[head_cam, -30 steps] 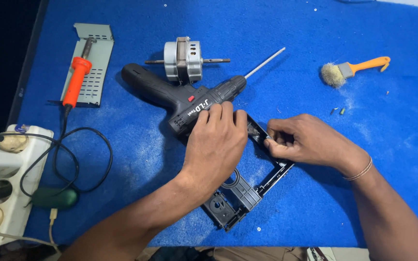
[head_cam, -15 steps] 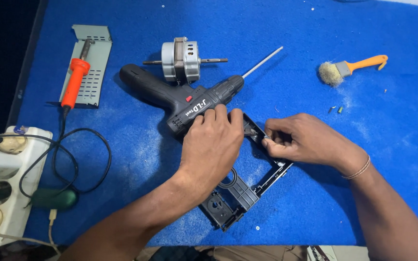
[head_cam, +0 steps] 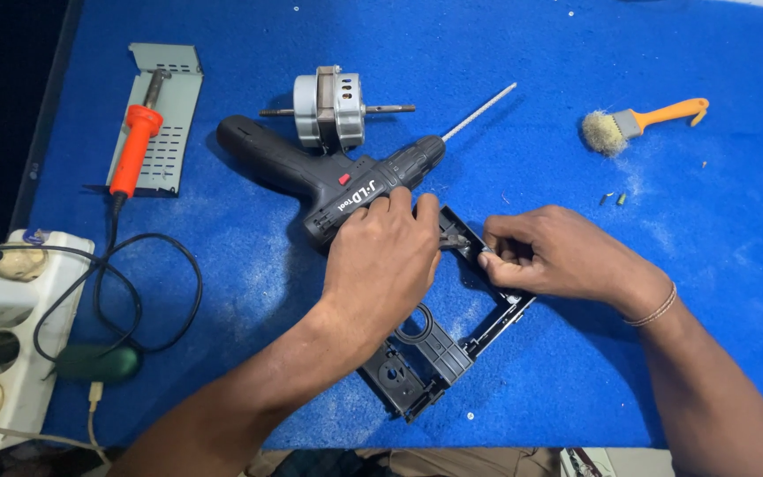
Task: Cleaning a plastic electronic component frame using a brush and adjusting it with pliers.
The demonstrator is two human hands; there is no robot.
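Left hand [head_cam: 386,261] lies palm-down, pressing the black plastic frame [head_cam: 439,340] on the blue surface [head_cam: 532,53], just below the black cordless drill [head_cam: 337,177]. Right hand [head_cam: 558,256] pinches a small part at the frame's upper edge; what it is cannot be told.

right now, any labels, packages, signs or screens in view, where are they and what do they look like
Printed label on the cordless drill: white lettering along the side of its black body, just above the left hand, beside a small red button.
No packages, signs or screens show on the blue table; the other things lying there show no labels.
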